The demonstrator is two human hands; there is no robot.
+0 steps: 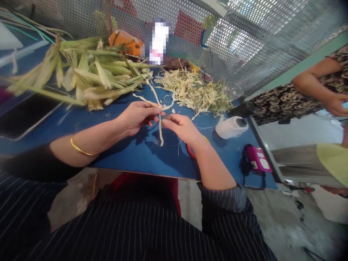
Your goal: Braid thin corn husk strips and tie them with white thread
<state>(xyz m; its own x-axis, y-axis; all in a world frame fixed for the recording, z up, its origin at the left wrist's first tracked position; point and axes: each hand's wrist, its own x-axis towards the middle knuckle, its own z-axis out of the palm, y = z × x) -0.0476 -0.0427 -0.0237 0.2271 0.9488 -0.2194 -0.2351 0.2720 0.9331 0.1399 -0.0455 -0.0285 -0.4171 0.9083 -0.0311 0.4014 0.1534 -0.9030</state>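
Observation:
My left hand [140, 115] pinches several narrow, pale corn husk strips [161, 129] where they cross. One end hangs straight down; others stick out up and to the left, and one curls to the right. Close beside the hanging end, my right hand [181, 126] has its thumb and fingertips pressed together; what lies between them is too small to make out. A thin white thread [178, 148] dangles below that hand. Under my right wrist shows part of a red ring-shaped thing [190, 150], mostly hidden.
Whole corn husks [92, 72] are heaped at the back left, beside a dark tablet-like slab [27, 112]. Shredded husk [193, 88] is piled behind my hands. A white thread cone [230, 127] and a magenta box [258, 158] stand right. Another person's arm [315, 81] is at far right.

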